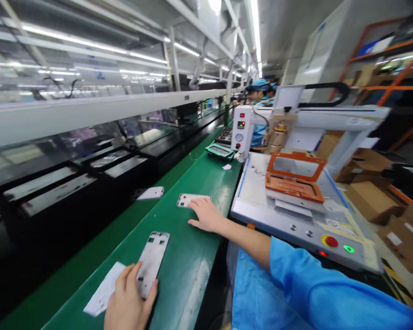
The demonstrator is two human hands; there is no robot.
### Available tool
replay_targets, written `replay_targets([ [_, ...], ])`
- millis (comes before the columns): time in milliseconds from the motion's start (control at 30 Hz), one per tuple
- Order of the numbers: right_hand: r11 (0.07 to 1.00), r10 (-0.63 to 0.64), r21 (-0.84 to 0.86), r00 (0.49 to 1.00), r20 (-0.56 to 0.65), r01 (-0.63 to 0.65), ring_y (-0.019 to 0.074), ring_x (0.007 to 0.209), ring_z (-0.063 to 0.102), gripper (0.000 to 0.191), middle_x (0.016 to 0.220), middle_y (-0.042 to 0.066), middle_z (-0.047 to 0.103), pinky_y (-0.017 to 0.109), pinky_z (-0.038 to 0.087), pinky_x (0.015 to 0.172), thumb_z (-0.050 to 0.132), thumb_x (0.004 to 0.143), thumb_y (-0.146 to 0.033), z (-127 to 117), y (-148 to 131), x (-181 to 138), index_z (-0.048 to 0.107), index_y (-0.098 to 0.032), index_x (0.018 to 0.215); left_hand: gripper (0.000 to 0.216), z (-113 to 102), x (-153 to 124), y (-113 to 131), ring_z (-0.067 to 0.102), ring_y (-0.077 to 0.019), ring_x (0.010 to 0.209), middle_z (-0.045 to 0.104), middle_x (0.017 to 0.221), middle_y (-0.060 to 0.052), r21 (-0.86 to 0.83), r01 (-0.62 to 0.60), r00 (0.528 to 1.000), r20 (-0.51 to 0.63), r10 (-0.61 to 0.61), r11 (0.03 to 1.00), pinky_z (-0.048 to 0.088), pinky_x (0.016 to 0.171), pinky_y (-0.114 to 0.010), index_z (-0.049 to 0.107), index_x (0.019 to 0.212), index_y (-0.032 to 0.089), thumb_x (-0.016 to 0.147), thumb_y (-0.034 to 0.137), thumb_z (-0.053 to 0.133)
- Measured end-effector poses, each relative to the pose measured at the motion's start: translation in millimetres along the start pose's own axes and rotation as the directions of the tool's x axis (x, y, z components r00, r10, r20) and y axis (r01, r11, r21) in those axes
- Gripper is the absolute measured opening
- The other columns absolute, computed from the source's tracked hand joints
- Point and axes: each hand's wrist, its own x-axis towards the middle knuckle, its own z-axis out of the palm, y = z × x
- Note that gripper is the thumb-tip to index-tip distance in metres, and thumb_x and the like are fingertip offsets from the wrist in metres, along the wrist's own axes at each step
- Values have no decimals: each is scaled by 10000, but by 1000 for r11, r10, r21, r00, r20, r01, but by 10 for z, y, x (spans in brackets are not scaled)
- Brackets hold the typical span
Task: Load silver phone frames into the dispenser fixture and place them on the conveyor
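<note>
On the green bench a silvery phone frame lies lengthwise, with square cutouts at its far end. My left hand grips its near end, thumb on the right edge and fingers along the left one. A crumpled white sheet is just left of that hand. Farther up the bench, my right hand reaches out with its fingers stretched and thumb apart. Its fingertips rest over a second phone frame, whose right part they partly cover; whether they press on it I cannot tell.
Right of the bench stands a machine with an orange fixture, its lid raised, and a red button. A lower green strip on the left carries another frame. Farther back are a teal tray and a person in blue.
</note>
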Motion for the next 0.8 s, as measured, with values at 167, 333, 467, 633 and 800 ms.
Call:
replay_targets([
  [167, 966, 49, 249, 993, 103, -73, 374, 1239, 542, 836, 1387, 158, 600, 544, 430, 1008, 741, 792, -695, 272, -782, -527, 492, -233, 1444, 373, -20, -63, 97, 724, -189, 917, 576, 1267, -137, -443, -199, 977, -21, 212, 874, 629, 786, -325, 493, 1306, 200, 979, 371, 553],
  [333, 975, -3, 220, 984, 179, -37, 409, 1244, 520, 923, 1451, 154, 556, 577, 432, 986, 876, 693, -525, 266, -945, -639, 461, -266, 1476, 348, -108, -33, 68, 711, -166, 877, 627, 1157, -85, -400, -180, 980, 11, 201, 899, 615, 759, -298, 509, 1295, 207, 979, 342, 562],
  [467, 969, -7, 242, 977, 215, -46, 363, 1133, 581, 830, 1297, 114, 660, 503, 464, 937, 879, 688, -483, 207, -866, -562, 527, -250, 1403, 394, -185, -36, 129, 698, -240, 1029, 665, 1198, -111, -243, -372, 923, 7, 385, 896, 605, 839, -359, 580, 1266, 216, 937, 426, 631],
  [633, 979, 54, 186, 990, 127, -77, 358, 1051, 600, 795, 1188, 112, 688, 469, 474, 882, 841, 652, -521, 291, -888, -510, 561, -238, 1341, 410, -134, -78, 389, 677, -262, 1130, 718, 1255, -57, -141, -889, 435, 41, 900, 436, 564, 863, -345, 664, 1254, 293, 899, 498, 655],
  [800, 894, 192, 387, 973, 127, -227, 349, 1066, 625, 822, 1165, 54, 704, 469, 509, 905, 878, 580, -497, 288, -821, -429, 563, -305, 1314, 350, -22, -26, 386, 690, -246, 1089, 746, 1218, 11, 31, -934, 356, 47, 933, 355, 549, 821, -339, 713, 1199, 311, 873, 428, 665],
])
